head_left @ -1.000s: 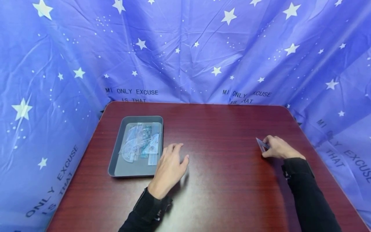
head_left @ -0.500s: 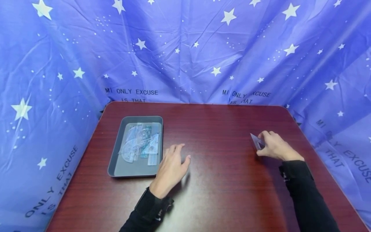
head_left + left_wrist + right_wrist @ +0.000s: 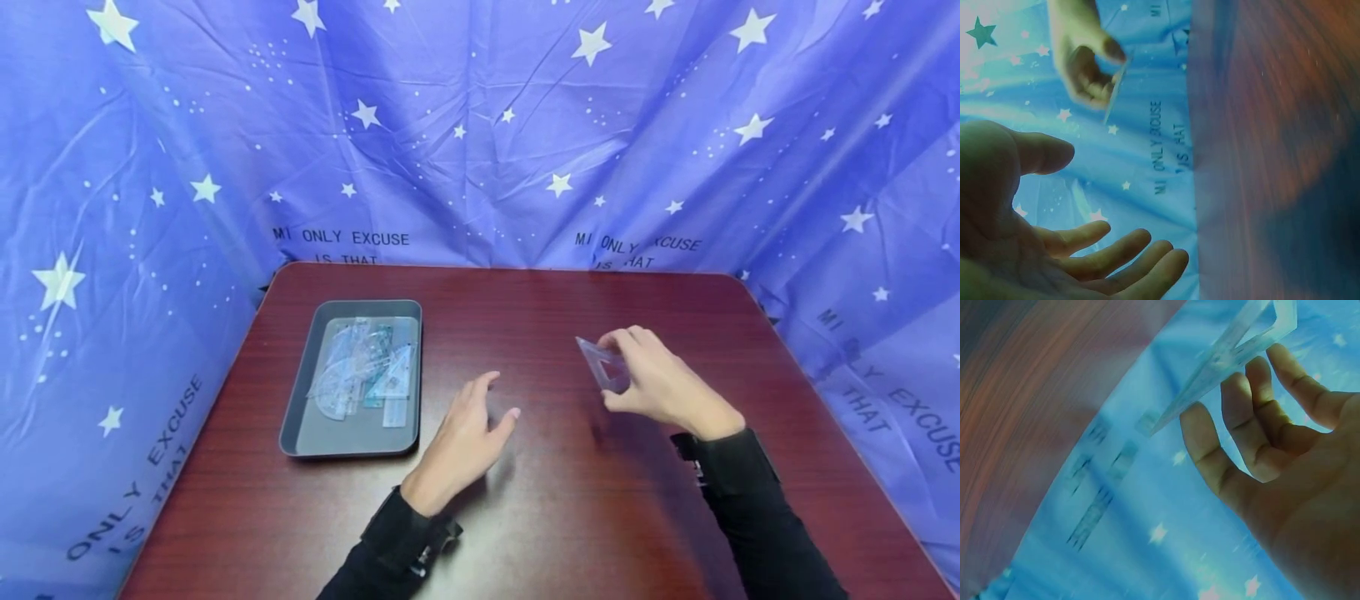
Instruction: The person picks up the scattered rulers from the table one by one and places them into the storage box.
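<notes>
In the head view my right hand (image 3: 663, 383) holds a clear triangular set square (image 3: 594, 357) by its edges, raised over the right half of the table. The right wrist view has the fingertips along one edge of the set square (image 3: 1210, 372); it stands tilted, with a cut-out in its middle. My left hand (image 3: 461, 442) hovers just right of the grey tray (image 3: 330, 439), holding nothing. Its fingers are spread and lightly bent in the left wrist view. Inside the tray lie overlapping clear pieces: protractors (image 3: 327, 402), a set square (image 3: 397, 379) and a ruler (image 3: 394, 413).
The dark red wooden table (image 3: 540, 517) carries the tray on its left side. A blue curtain (image 3: 480, 133) with white stars and lettering surrounds the back and both sides of the table.
My right hand has carried the set square leftward from the table's right side toward the middle. My left hand has shifted slightly right, away from the tray. The tray's contents look unchanged.
</notes>
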The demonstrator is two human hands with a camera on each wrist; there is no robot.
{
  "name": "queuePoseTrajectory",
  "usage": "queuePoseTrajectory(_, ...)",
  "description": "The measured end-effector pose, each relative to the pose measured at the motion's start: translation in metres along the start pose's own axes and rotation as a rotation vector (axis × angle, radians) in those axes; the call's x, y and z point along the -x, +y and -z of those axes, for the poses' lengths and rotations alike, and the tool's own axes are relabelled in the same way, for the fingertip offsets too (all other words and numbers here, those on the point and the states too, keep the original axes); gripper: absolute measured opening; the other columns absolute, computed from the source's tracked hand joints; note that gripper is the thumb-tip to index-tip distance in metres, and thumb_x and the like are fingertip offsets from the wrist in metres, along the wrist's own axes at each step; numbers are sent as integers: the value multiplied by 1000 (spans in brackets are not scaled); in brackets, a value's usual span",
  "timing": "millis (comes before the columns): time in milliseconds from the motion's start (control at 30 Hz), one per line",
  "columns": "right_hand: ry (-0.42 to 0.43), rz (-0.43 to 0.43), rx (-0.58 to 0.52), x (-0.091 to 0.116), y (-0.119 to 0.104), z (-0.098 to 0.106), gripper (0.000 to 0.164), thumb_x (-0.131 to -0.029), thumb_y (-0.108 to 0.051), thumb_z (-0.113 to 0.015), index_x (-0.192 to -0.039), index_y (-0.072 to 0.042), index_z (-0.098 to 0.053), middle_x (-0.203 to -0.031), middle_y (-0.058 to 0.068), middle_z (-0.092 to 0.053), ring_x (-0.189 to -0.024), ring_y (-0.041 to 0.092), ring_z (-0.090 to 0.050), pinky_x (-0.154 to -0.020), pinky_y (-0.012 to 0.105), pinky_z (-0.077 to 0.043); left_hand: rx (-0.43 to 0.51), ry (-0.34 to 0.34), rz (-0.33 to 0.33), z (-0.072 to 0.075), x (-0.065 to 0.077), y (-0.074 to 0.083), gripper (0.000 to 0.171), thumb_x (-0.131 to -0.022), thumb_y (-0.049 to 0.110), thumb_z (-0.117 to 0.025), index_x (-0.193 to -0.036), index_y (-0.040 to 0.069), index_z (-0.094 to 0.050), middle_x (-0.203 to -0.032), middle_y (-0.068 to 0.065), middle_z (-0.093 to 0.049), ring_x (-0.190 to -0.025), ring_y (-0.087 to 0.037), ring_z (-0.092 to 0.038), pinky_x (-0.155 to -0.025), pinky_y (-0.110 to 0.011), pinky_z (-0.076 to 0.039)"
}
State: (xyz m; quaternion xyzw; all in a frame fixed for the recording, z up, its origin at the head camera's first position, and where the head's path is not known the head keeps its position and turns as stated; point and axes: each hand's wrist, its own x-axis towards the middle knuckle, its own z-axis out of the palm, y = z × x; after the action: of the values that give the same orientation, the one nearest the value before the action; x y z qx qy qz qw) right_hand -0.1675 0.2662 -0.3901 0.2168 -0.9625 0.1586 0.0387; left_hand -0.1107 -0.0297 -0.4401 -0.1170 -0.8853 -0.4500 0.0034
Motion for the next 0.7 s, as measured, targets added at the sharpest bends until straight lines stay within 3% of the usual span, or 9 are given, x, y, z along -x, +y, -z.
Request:
queuePoseTrajectory(167,13,100,-27,-4,-31,-10,61,-74,-19,-89,-127,-4,-64,-116,11,-64,-107,25,-60,-89,45,-57,108,-23,2,-10,-1,2,60,-104,29,-68,-156,4,-49,-143,-23,-64,-132,-38,-64,-112,-57,-52)
queuePoseTrajectory(367,35,198,-33,-6,-57,-20,63,-71,-21,-91,-126,-6,-64,-112,7,-64,-104,21,-60,-84,40,-58,377,-64,68,-25,-4,1,65,-106,30,-66,-158,1,-41,-141,-25,-65,-125,-38,-70,-103,-52,-60)
queuePoseTrajectory(467,45,234,-31,-7,-65,-25,64,-70,-23,-91,-126,-6,-64,-111,6,-63,-103,20,-60,-84,39,-57,447,-29,98,-31,-6,2,60,-104,29,-67,-154,3,-46,-137,-22,-69,-122,-37,-72,-102,-52,-61)
queuePoseTrajectory(567,54,256,-28,-8,-71,-28,65,-71,-25,-92,-126,-5,-64,-112,6,-63,-103,20,-59,-84,39,-56,545,23,131,-36,-9,4,49,-104,23,-68,-146,4,-51,-130,-19,-73,-117,-34,-74,-96,-44,-64)
queuePoseTrajectory(700,94,299,-19,-11,-78,-35,64,-72,-26,-92,-125,-4,-65,-111,9,-64,-102,22,-60,-85,40,-57,770,77,167,-41,-10,9,37,-104,10,-67,-136,-1,-53,-121,-21,-73,-106,-27,-77,-85,-29,-65)
